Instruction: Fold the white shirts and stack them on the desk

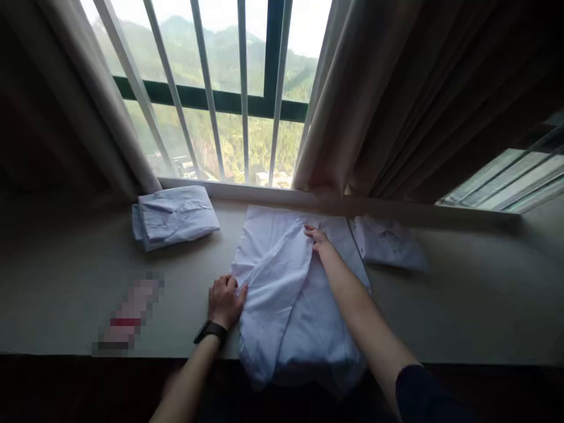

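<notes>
A white shirt (273,282) lies spread over the ledge in front of me. One side of it is folded over toward the middle, and its lower end hangs past the front edge. My left hand (225,301), with a dark watch (210,332) on the wrist, is closed on the shirt's left edge, fingers curled. Farther up, my right hand (316,238) pinches the edge of the folded-over part near the shirt's top. That forearm crosses above the shirt's right side and hides some of it.
A folded pile of white clothing (176,216) sits at the left, and another folded white garment (390,242) at the right. A blurred-out pinkish object (132,311) lies near the front left of the ledge (462,311). Behind are a barred window (229,106) and curtains (343,106).
</notes>
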`<control>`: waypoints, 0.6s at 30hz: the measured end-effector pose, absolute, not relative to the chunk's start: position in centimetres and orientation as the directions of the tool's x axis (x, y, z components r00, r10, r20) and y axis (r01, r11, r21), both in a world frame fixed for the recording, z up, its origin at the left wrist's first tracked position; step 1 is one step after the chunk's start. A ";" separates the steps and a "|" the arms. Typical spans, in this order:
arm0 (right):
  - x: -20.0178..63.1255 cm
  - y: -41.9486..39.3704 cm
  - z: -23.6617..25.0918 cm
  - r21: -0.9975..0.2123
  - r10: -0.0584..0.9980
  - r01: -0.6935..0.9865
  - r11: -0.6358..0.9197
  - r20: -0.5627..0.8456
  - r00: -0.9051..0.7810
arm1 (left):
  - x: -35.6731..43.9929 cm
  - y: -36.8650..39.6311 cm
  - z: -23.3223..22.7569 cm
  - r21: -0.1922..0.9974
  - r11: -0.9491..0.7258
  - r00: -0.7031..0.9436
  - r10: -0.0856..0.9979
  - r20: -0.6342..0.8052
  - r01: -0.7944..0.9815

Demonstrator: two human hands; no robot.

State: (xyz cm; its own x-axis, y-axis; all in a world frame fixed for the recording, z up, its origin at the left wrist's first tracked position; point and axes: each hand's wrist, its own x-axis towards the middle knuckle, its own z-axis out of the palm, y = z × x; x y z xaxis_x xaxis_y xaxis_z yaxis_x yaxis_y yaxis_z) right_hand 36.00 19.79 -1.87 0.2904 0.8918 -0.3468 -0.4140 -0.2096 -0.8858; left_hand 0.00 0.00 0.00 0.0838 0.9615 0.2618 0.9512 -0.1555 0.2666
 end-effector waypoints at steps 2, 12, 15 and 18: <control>36.6 21.5 -1.6 -0.889 0.900 -0.423 -0.173 -0.317 0.298 | -0.1 -0.1 -0.2 0.268 -0.151 0.079 0.962 0.262 0.951; 38.9 22.8 -2.4 -0.861 0.876 -0.500 -0.090 -0.307 0.371 | 0.0 -0.1 -0.2 0.271 -0.152 0.074 0.958 0.278 0.951; 39.9 22.8 -1.3 -0.850 0.907 -0.526 -0.016 -0.233 0.350 | 0.1 -0.1 -0.2 0.281 -0.156 0.074 0.957 0.280 0.947; 40.6 23.3 -0.3 -0.919 0.924 -0.392 0.033 -0.121 0.362 | 0.1 -0.1 -0.1 0.295 -0.155 0.070 0.958 0.279 0.943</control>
State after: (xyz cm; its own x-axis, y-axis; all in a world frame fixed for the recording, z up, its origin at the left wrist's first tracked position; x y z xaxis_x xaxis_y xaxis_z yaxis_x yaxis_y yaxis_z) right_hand 40.59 23.26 -0.26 0.3616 0.9244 -0.1210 -0.3919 0.0330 -0.9194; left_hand 0.12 -0.11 -0.15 0.0696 0.9577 0.2793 0.9428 -0.1547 0.2953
